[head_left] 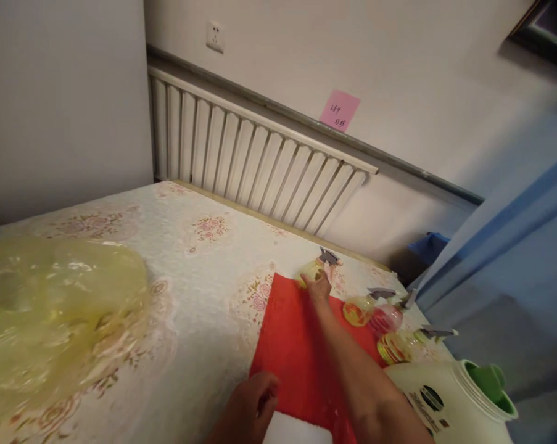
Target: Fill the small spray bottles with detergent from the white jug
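At the far edge of a red cloth [297,345], my right hand [319,287] is closed around a small clear spray bottle [309,271] with a dark trigger head. The bottle looks upright and yellowish. My left hand [257,398] hovers low by the cloth's near left edge, its fingers loosely curled and slightly blurred, with nothing visible in them. Just right of it, a white block-like object [297,430] lies partly out of view at the bottom. Right of my forearm stand more spray bottles: one orange-yellow [358,310], one pink [387,319] and one yellow [395,347].
A large white jug [438,394] with a green item [488,382] in its mouth stands at lower right. A yellow plastic bag [60,308] spreads over the left of the flowered tablecloth [204,296]. Behind are a radiator [255,154] and a blue curtain [528,246].
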Tool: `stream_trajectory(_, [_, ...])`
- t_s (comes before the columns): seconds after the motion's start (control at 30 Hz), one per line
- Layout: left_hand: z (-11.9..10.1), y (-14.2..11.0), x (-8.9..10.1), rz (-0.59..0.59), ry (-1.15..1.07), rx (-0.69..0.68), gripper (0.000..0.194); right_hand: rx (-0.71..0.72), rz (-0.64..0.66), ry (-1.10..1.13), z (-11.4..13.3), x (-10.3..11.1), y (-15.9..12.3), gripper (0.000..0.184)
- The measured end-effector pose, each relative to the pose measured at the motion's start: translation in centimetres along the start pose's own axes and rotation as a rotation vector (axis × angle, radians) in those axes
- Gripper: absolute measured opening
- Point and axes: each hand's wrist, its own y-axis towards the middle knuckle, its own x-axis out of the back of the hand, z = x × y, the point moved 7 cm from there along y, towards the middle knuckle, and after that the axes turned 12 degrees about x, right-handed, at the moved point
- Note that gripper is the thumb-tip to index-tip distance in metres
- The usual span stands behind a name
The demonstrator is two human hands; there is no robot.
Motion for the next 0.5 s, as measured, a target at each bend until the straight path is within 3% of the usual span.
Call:
stream_trajectory(0.1, [0.2,0.3,0.1,-0.024,-0.011,0.017,0.012,-0.069,-0.022,0.002,0.7,1.2,1.2,0.035])
stream_trajectory(0.3, [-1.1,0.4,1.0,-0.038,-0.038,0.015,0.013,-0.052,-0.061,0.098,4.1,4.9,1.5,0.066])
stream_trajectory(0.5, [-0.7,0.6,1.1,-0.038,-0.171,0.045,0.029,0.009,0.016,0.254,9.1,8.3,-2.5,0.060])
